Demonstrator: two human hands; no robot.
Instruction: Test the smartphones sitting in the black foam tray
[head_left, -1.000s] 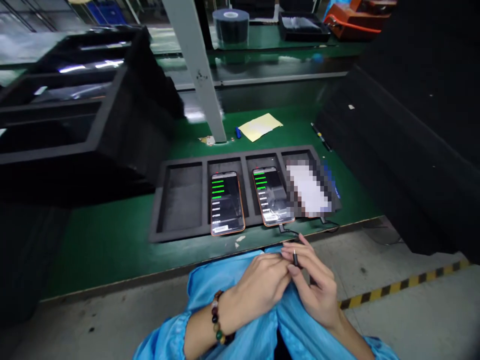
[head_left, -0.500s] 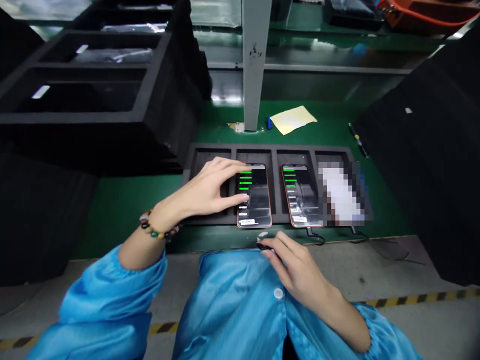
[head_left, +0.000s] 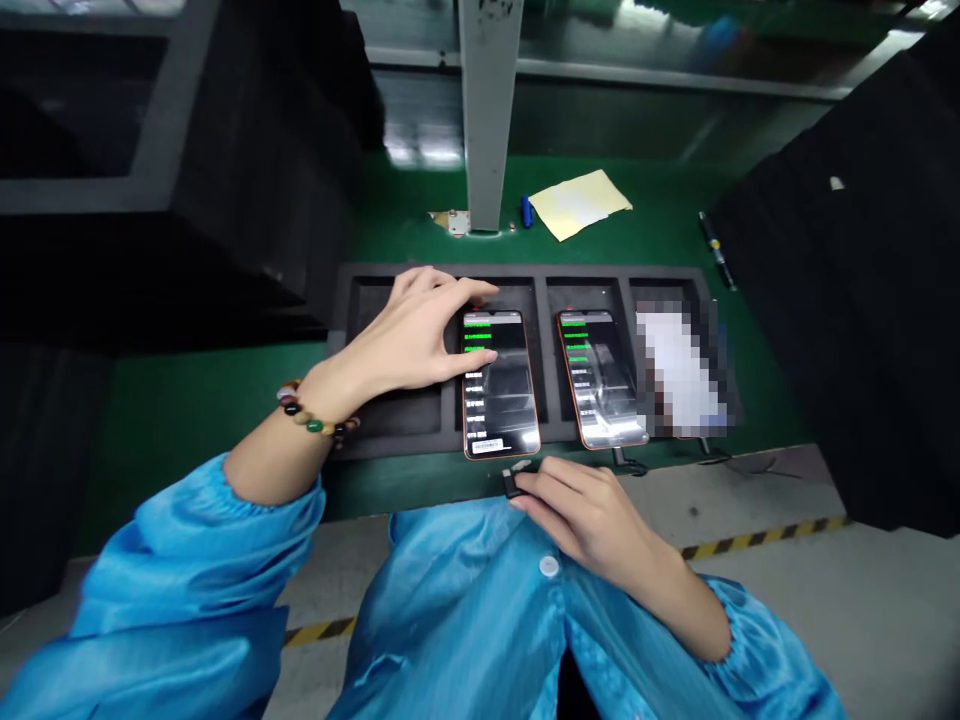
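Note:
A smartphone [head_left: 502,400] with an orange edge, its dark screen lit with green and white lines of text, lies in a slot of the black foam tray [head_left: 551,400]. Over its upper left part my left hand [head_left: 416,335] is open, thumb tip on or just above the screen and index finger past the top edge. Below the phone, my right hand [head_left: 589,505] pinches a small black cable plug [head_left: 511,484] with a light metal tip, pointing up and left, apart from the phone. One slot to the right lies a second smartphone [head_left: 600,385] with a cable at its lower edge.
A pixelated white-screened device [head_left: 679,370] occupies the rightmost slot. Black foam boxes [head_left: 247,180] rise at the left, and a dark block [head_left: 847,300] stands at the right. Behind the tray are a grey post [head_left: 487,120], yellow paper [head_left: 581,205], a blue cap [head_left: 526,211] and a pen [head_left: 718,252].
My left index finger has lifted off the phone's top towards the tray, and the thumb has moved up the screen. The plug in my right hand has turned upward. The view has shifted.

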